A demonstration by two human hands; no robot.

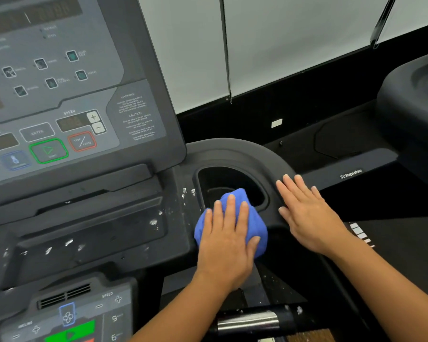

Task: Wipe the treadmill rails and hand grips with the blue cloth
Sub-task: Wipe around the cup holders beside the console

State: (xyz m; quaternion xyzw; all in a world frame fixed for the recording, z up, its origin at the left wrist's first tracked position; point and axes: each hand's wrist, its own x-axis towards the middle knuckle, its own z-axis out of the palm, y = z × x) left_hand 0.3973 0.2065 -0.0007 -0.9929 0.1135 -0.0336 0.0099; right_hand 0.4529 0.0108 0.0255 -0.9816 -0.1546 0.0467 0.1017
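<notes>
Slippage is looking like the main hazard here. The left hand [226, 239] is pressing down on the blue cloth [235, 197] with flat, spread fingers rather than clutching it, so the bunched cloth is lying loose under the palm, partly over the lip of the cup-holder recess [230, 178] just ahead of the fingertips. A hard push forward is likely to send the wad sliding into that hollow.

The right hand [309, 213], equally flat and holding nothing, is resting on the curved rim [245, 151] just to the right of the cloth and apart from it. Weight leaned there is risking a skid across smooth moulded plastic. Up and to the left of the left hand, the green start button [48, 151] is sitting on the console, and a careless wide sweep is risking a press.

The cloth is looking soft and thick, rumpled into a rounded mound. The rim is showing as matte black, broad and rounded, arcing around the recess. White flecks [153, 222] are dotting the dark tray to the left of the left hand. They are possibly dried residue or chipped paint, though the blur is making that hard to call. Below the wrists, a cylindrical hand grip [247, 319] with a shiny metal band is lying crosswise, also speckled, and is probably needing firmer rubbing.
</notes>
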